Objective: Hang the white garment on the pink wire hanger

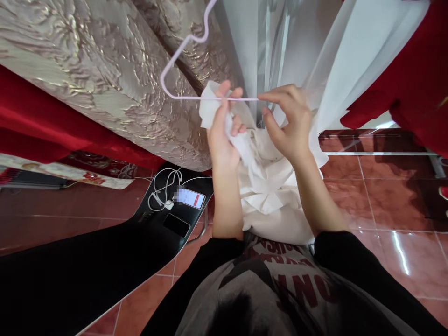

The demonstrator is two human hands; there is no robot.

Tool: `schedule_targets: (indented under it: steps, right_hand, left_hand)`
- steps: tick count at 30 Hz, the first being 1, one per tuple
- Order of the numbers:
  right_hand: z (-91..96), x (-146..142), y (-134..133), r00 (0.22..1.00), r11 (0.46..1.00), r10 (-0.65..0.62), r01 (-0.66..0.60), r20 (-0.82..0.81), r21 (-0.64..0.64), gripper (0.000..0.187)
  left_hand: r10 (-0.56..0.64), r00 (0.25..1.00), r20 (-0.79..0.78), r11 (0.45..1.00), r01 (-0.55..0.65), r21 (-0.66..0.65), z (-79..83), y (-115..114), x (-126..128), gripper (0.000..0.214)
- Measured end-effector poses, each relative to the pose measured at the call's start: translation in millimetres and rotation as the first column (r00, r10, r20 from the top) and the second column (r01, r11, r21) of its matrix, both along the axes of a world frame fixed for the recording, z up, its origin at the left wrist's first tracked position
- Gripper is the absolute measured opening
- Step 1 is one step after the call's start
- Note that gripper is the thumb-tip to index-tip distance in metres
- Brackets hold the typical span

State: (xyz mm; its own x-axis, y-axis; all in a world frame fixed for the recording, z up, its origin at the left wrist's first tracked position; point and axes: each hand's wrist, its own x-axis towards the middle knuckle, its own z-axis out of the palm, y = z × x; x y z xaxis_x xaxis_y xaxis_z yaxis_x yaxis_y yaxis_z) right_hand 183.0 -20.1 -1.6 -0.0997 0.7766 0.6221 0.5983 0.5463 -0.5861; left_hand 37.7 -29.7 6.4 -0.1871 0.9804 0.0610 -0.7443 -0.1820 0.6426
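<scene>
A pale pink clothes hanger is tilted in front of me, its hook out of view. White cloth is bunched in my left hand, whose fingers curl around it against the hanger's lower bar. More of the cream-white fabric hangs down in folds to my lap. At the visible right end of the bar, the index fingertip of my right hand touches it. The right thumb is apart from the index finger, and the other right fingers are bent. Whatever lies behind that hand is hidden.
Cream curtain fabric with gold embossing hangs at the left, beside red fabric. White fabric and red fabric hang at the right. On a black bench lie a lit phone, a dark phone and white cables.
</scene>
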Motion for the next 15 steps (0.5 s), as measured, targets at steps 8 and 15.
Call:
schedule_targets:
  steps: [8, 15]
  right_hand:
    - [10.7, 51.9, -10.9, 0.848, 0.884, -0.145, 0.343, -0.51, 0.319, 0.04]
    - [-18.8, 73.2, 6.1, 0.758, 0.999, 0.007, -0.032, -0.653, -0.027, 0.064]
  left_hand:
    - [0.115, 0.946, -0.304, 0.975, -0.049, 0.215, -11.4, 1.2, 7.9, 0.014]
    - [0.17, 0.94, -0.295, 0.966, -0.101, 0.237, -7.3, -1.1, 7.8, 0.01]
